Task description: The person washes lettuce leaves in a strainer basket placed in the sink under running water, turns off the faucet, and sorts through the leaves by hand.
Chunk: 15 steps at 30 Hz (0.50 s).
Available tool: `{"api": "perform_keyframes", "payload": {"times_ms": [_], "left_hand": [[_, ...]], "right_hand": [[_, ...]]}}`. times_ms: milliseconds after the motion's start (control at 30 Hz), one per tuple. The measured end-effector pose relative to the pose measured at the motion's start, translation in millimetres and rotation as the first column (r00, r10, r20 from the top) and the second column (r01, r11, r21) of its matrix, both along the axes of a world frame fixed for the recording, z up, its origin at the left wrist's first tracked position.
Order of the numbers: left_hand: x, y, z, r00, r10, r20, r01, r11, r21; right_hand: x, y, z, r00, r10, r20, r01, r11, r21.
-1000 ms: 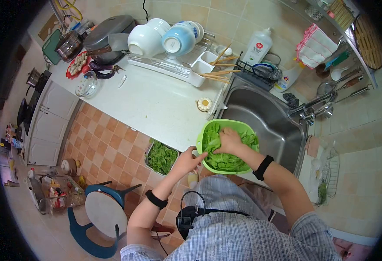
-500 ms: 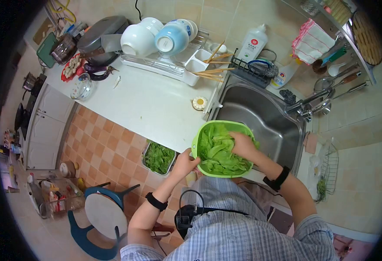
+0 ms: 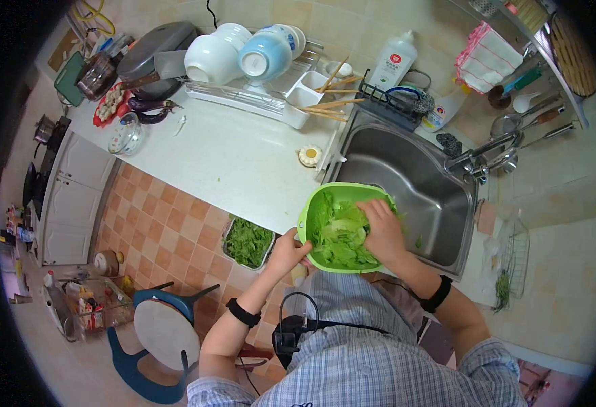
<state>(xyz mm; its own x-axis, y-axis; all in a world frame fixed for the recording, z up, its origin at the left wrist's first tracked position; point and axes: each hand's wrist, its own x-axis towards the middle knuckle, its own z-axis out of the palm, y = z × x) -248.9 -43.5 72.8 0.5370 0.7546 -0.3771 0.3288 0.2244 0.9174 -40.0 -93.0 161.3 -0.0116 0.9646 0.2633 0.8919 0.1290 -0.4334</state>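
A light green basket (image 3: 303, 227) full of leafy greens (image 3: 342, 234) sits at the counter's front edge, partly over the sink. My left hand (image 3: 288, 251) grips its left rim, the thumb on top. My right hand (image 3: 383, 229) rests on the right side of the leaves, fingers apart and pointing up and left; nothing shows held in it. A small leaf (image 3: 418, 241) is in the sink to the right of the basket.
The steel sink (image 3: 406, 163) lies right of the counter (image 3: 244, 156). Behind are a dish rack (image 3: 244, 102) with bowls, chopsticks and a white bottle (image 3: 391, 62). Below the counter edge stands a container of greens (image 3: 248, 243); a chair (image 3: 167, 334) is lower left.
My right hand has moved among the leaves toward the basket's right side, and its fingers now spread on top. A small leaf now shows in the sink. My left hand stays on the rim.
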Motion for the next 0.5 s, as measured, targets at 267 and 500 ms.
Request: {"api": "perform_keyframes", "payload": {"times_ms": [267,500], "left_hand": [[-1,2,0,0.998,-0.003,0.064,0.01,0.994,-0.111],[0,3,-2,0.996,-0.006,0.092,0.019,0.989,-0.144]], "right_hand": [[-4,-21,-5,0.962,0.265,0.073,-0.203,0.864,-0.461],[47,-11,-4,0.975,0.193,0.11,-0.112,0.853,-0.51]]}}
